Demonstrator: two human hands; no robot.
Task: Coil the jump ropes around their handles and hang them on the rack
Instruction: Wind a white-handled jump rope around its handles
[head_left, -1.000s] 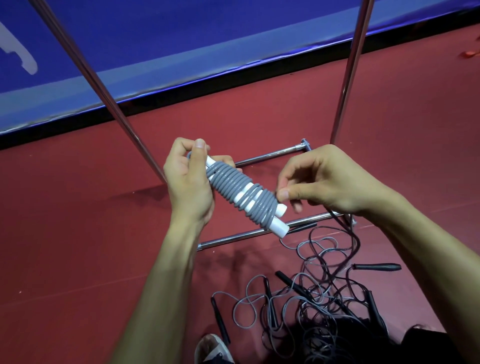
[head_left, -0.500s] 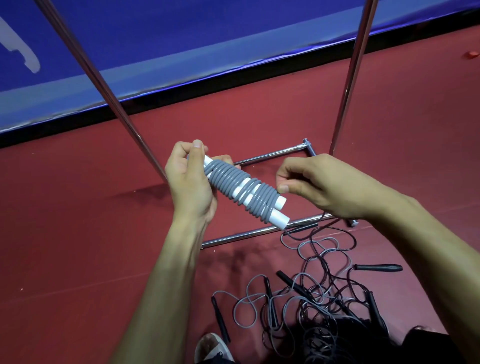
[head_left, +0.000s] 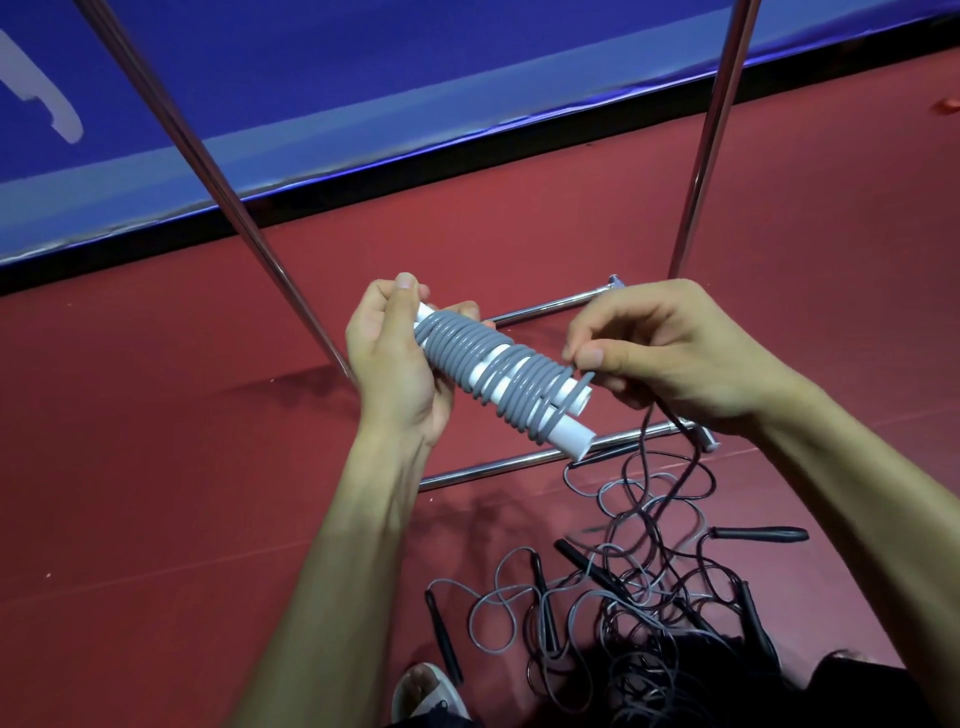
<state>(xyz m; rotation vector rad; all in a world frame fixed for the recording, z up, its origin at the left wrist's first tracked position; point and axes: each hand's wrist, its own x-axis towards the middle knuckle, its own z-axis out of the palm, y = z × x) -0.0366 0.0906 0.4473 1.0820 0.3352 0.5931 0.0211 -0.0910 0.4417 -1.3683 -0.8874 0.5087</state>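
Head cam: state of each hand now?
Left hand: grips the white handles wrapped in grey rope.
Right hand: pinches the grey rope's loose end.

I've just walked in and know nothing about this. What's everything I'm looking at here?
Floor: one, red, underneath everything.
Wall padding: one, blue, along the top.
Rack: one, shiny metal, poles and base bars on the floor.
White handles: two, white, side by side inside the coil.
Grey rope: one, grey, wound round the white handles, mid-frame.
Loose jump ropes: tangled pile, grey and dark cords, black handles, floor at lower right.
Sandal: one, pale, bottom edge.
Left hand: one, grips the white handles' upper end.
Right hand: one, pinches the grey rope's end.
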